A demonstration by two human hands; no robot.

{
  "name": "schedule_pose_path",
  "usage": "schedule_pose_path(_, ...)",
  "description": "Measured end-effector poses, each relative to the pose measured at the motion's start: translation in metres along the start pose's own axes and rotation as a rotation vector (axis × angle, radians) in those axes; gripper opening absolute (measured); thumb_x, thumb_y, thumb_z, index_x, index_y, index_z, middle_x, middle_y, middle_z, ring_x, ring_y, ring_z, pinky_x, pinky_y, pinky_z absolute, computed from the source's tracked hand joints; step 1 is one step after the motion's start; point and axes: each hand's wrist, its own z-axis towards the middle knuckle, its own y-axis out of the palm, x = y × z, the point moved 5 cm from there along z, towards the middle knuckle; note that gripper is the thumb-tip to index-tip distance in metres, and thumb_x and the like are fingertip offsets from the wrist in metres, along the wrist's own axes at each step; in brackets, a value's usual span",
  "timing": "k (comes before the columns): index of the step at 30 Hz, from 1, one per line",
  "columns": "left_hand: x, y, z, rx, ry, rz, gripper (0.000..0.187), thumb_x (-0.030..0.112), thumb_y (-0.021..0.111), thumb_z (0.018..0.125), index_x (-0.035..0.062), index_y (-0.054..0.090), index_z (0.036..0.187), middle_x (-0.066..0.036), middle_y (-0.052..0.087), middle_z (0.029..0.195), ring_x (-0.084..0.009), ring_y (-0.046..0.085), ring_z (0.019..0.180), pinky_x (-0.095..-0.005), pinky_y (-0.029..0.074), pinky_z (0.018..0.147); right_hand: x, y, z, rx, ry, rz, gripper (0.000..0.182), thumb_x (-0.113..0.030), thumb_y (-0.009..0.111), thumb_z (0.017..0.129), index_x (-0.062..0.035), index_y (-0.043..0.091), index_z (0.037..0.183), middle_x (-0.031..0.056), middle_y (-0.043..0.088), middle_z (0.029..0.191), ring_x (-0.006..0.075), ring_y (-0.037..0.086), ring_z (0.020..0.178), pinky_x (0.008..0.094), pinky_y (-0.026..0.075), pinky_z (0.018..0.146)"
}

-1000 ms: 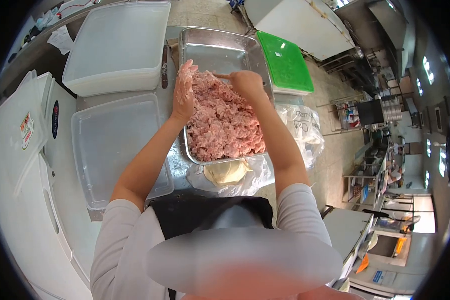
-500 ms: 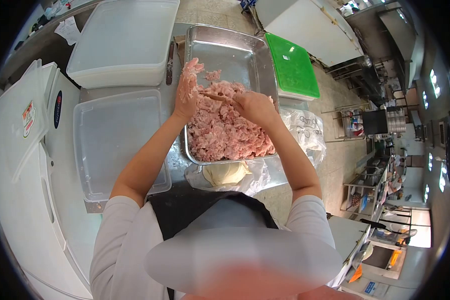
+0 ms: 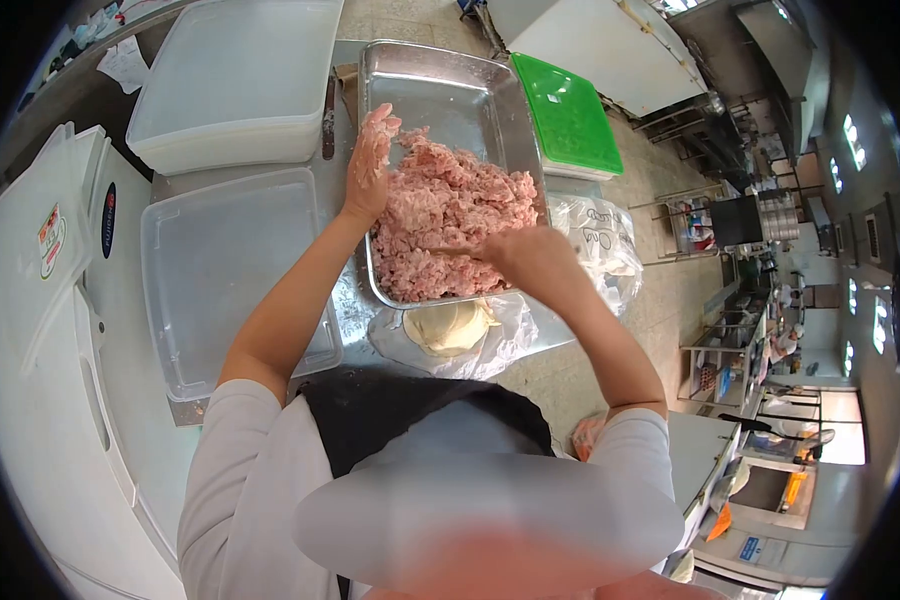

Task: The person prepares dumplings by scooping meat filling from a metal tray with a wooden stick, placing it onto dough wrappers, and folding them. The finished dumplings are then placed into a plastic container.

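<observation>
Pink minced meat [image 3: 460,205] is heaped in the near part of a deep metal tray [image 3: 518,110]. My left hand [image 3: 372,165] is open at the tray's left wall, fingers stretched away from me and smeared with meat. Over the near right part of the heap, my right hand [image 3: 525,255] is closed around a thin brown spatula-like tool [image 3: 460,250]. The tool points left and lies against the meat; its tip is hard to make out. Motion blurs the right hand somewhat.
Left of the tray are a lidded plastic box [image 3: 235,80], a translucent lid or box [image 3: 230,280] and a dark-handled knife-like tool [image 3: 329,125]. A green-lidded container [image 3: 567,115] and a marked plastic bag [image 3: 600,240] lie right. Pale dough-like stuff [image 3: 448,328] sits in plastic in front.
My right hand has swept toward me with the tool, from the middle of the heap to its near part. Meat now reaches higher beside my left hand, which stays at the left wall.
</observation>
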Motion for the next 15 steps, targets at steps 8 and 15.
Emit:
schedule_pose_path(8,0.0,0.003,0.001,-0.041,-0.01,0.09,0.044,0.03,0.037,0.1,0.0058,0.041,0.137,-0.017,0.054,0.122,-0.0283,0.054,0.113,-0.0343,0.04,0.098,-0.006,-0.022,0.034,0.221,0.162,-0.013,0.016,-0.017,0.055,0.086,-0.0075,0.058,0.073,0.0083,0.06,0.059,0.0259,0.065,0.058,0.0376,0.049,0.049)
schedule_pose_path(15,0.006,0.007,-0.001,-0.058,0.001,0.144,0.042,0.031,0.034,0.101,0.0046,0.043,0.133,-0.017,0.056,0.116,-0.0299,0.056,0.108,-0.0368,0.04,0.097,-0.04,0.043,-0.017,0.13,0.257,0.301,0.009,-0.015,0.056,0.084,-0.007,0.056,0.082,0.0123,0.059,0.06,0.0311,0.063,0.058,0.0431,0.048,0.049)
